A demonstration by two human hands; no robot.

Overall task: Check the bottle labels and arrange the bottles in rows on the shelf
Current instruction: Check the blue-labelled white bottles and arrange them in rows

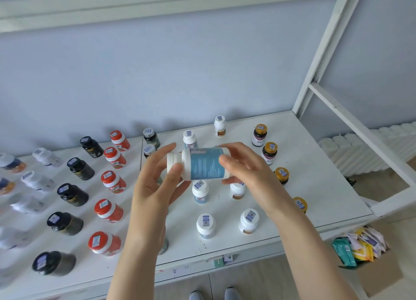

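— What are the hands doing?
— Both hold one bottle (pixel 203 164), turned on its side in the air above the shelf (pixel 319 187). The left hand (pixel 155 187) pinches the cap end, thumb in front and fingers behind. The right hand (pixel 245 167) curls round the base end.
— How does it look?
— White, with a ribbed white cap pointing left and a teal label. The label's white print is too fine to read.
— Counts, going outward?
— Below and behind the hands stand six white-capped bottles (pixel 206 225), three in each of two columns. Just behind the left hand's fingers are two silver-capped bottles (pixel 150 136). Left of that hand comes a column of five red-capped bottles (pixel 112 181), then five black bottles (pixel 72 194). The pale bottles (pixel 37 180) farther left are too blurred to count. Right of the right hand are four gold-capped bottles (pixel 269 152).
— Anything in the way?
— The hands and the held bottle cover part of the middle columns. The left forearm (pixel 135 243) hides most of one more bottle by the shelf's front edge.
— And around?
— Below the right forearm, off the shelf, a box (pixel 378 275) holds coloured packets (pixel 360 248).
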